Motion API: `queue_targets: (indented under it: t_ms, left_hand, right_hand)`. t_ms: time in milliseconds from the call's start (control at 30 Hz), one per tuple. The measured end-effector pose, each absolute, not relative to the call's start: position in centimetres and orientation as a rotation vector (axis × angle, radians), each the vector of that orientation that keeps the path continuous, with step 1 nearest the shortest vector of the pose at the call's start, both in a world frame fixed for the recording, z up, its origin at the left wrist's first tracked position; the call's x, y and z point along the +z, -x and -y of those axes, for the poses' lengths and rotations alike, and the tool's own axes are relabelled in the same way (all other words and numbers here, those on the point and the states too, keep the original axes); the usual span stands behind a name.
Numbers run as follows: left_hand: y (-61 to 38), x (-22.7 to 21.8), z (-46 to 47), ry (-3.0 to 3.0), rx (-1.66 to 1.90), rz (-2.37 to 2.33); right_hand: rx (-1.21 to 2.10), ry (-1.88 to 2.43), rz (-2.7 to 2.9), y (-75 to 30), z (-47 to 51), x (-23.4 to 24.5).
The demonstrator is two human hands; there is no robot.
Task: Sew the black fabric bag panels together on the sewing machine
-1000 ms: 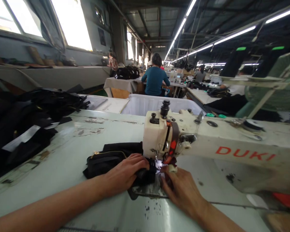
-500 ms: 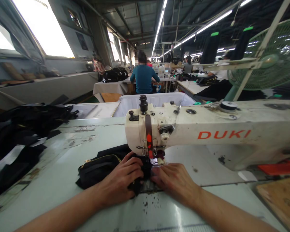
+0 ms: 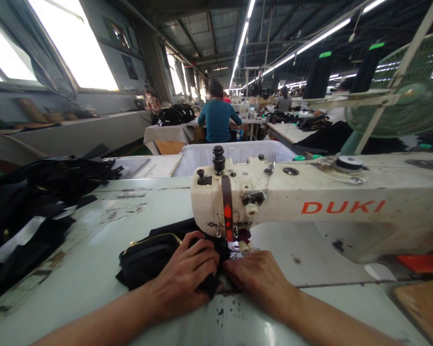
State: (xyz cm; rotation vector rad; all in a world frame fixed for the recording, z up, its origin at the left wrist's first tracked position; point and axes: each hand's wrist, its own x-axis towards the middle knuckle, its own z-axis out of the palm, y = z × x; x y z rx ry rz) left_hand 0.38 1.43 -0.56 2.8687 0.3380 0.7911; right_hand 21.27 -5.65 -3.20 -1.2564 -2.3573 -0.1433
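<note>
A black fabric piece with a gold zipper lies bunched on the table, left of the sewing machine. Its right end runs under the machine's head by the presser foot. Curled fingers of my left hand grip the fabric, and a dark corner pokes out below them. On the other side, my right hand is closed with thumb and fingertips at the fabric's edge, just in front of the foot. The needle and the exact pinch are hidden or too small to make out.
A heap of black pieces covers the table's left side. Behind the machine stands a white bin. A green fan is at the right, above a wooden board. Ahead, a person in a teal top sits facing away.
The view has shifted slightly, so the machine appears further right. Both hands stay at the fabric by the presser foot; my left fingers look a little more bent.
</note>
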Motion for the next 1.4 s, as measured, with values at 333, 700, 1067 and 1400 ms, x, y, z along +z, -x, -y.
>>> queue_targets:
  t_ms: [333, 700, 1067, 1400]
  left_hand:
    - [0.6, -0.8, -1.5, -2.981, 0.547, -0.569]
    - [0.2, -0.2, -1.4, -3.073, 0.794, -0.366]
    - [0.5, -2.6, -1.4, -2.856, 0.652, -0.672]
    - [-0.1, -0.4, -0.7, -2.786, 0.344, -0.830]
  right_hand:
    - [-0.233, 1.149, 2.335, -21.5, 5.5, -2.7]
    - [-0.215, 1.253, 2.174, -21.5, 5.7, -3.4]
    - [-0.231, 1.221, 2.141, -21.1, 5.3, -3.6]
    - [-0.251, 1.240, 2.172, -20.9, 5.4, -3.1]
